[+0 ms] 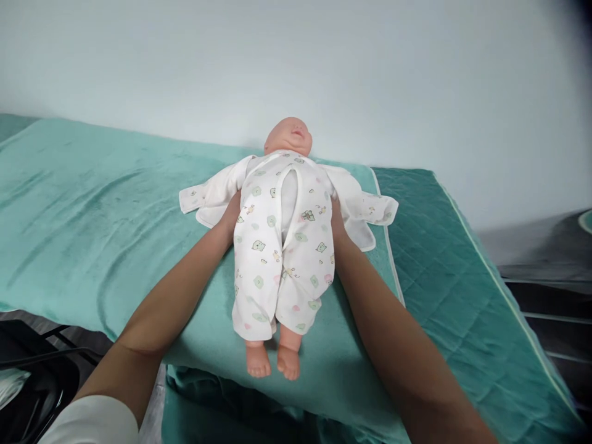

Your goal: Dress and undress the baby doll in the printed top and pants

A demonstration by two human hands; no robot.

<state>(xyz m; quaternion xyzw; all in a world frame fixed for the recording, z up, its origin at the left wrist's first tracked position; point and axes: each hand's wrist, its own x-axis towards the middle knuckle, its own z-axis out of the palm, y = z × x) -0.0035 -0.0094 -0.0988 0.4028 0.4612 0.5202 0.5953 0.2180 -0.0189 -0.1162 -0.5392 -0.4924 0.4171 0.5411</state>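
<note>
A baby doll (296, 132) lies on its back, head toward the wall and bare feet toward me. Printed white trousers (300, 246) cover its legs and reach up to its chest, with a slit in the middle showing white cloth. A white baby jacket (361, 209) is spread beneath it, sleeves stretched out to both sides. My left hand (232, 214) is against the doll's side at the left, on or under the trousers' edge. On the opposite side my right hand (338, 219) does the same. The doll and clothes hide the fingers of both hands.
A light green cover (115, 203) lies over a darker quilted one (444, 271) on the bed. Behind rises a white wall (296, 55). Black furniture (41, 376) stands at the lower left, and a dark rack with pale bars (550, 317) at the right.
</note>
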